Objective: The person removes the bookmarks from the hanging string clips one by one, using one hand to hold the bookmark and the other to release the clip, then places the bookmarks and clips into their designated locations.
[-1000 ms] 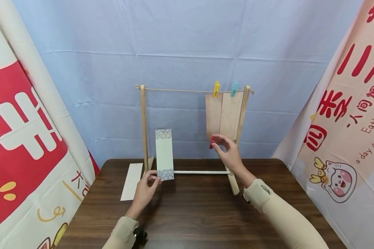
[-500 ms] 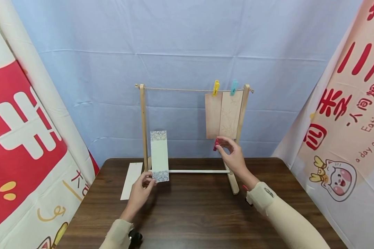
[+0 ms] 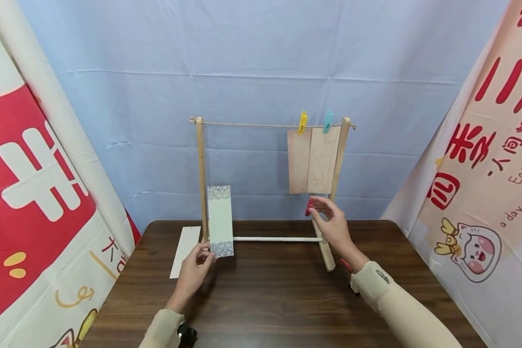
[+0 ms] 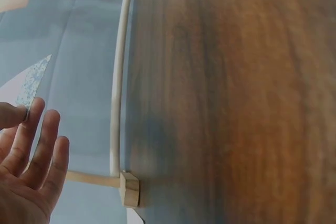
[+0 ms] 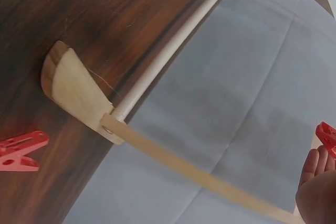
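Observation:
My left hand [image 3: 194, 271] pinches the lower left corner of a pale green paper card [image 3: 220, 217] with blue patterned bands at both ends. The card stands upright in front of the rack's left post; in the left wrist view its patterned corner [image 4: 34, 81] shows between thumb and finger. My right hand [image 3: 332, 225] pinches a red clothespin [image 3: 309, 207] below two hanging cards. Of these, the pinkish one [image 3: 299, 162] hangs from a yellow clothespin [image 3: 302, 123], and the cream one [image 3: 322, 161] from a light blue clothespin [image 3: 328, 122].
A wooden rack [image 3: 201, 179] with a string [image 3: 248, 125] across its top and a white rod [image 3: 278, 239] low down stands on the dark table [image 3: 269, 299]. One white card [image 3: 185, 251] lies at left. Another red clothespin [image 5: 23, 150] lies beside the rack's right foot.
My left hand has moved the green card left and slightly down, toward the left post. My right hand, still pinching the red clothespin, has shifted right and a little lower.

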A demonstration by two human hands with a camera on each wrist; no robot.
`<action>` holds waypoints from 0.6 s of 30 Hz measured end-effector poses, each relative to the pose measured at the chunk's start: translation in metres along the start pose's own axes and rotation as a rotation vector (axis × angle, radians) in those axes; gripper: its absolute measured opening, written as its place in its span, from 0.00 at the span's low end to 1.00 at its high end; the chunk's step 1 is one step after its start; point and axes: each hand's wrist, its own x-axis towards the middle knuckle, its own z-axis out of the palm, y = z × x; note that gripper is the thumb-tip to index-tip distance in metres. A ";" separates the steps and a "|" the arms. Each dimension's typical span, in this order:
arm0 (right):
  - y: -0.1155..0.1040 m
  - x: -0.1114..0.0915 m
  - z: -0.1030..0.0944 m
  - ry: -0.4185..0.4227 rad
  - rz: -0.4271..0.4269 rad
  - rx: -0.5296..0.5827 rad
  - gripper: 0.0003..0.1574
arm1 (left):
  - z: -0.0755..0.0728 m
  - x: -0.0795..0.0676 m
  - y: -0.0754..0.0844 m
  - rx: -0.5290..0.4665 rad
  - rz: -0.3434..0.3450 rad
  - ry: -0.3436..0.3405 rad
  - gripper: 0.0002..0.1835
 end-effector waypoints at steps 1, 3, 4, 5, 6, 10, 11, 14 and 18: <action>0.001 -0.001 -0.001 0.002 0.005 0.002 0.21 | 0.000 -0.001 0.000 -0.001 0.002 0.002 0.10; 0.002 -0.002 -0.003 0.006 0.013 0.010 0.22 | 0.000 -0.002 -0.001 -0.004 0.005 0.002 0.11; 0.003 -0.003 -0.004 0.006 0.016 0.011 0.22 | -0.001 -0.002 -0.002 -0.005 0.003 0.002 0.11; 0.004 -0.004 -0.005 0.007 0.020 0.013 0.22 | -0.001 -0.003 -0.003 -0.007 0.003 0.000 0.11; 0.005 -0.005 -0.006 0.007 0.022 0.015 0.22 | -0.002 -0.004 -0.003 -0.006 0.005 -0.002 0.11; 0.008 -0.010 -0.010 0.011 0.022 0.028 0.22 | -0.005 -0.007 -0.006 0.005 0.007 -0.003 0.11; 0.009 -0.011 -0.011 0.011 0.020 0.032 0.22 | -0.006 -0.008 -0.007 0.008 0.003 -0.002 0.11; 0.011 -0.014 -0.013 0.012 0.020 0.032 0.22 | -0.010 -0.010 -0.009 0.012 -0.019 -0.002 0.11; 0.013 -0.017 -0.016 0.012 0.022 0.017 0.22 | -0.014 -0.012 -0.012 0.008 -0.049 -0.006 0.11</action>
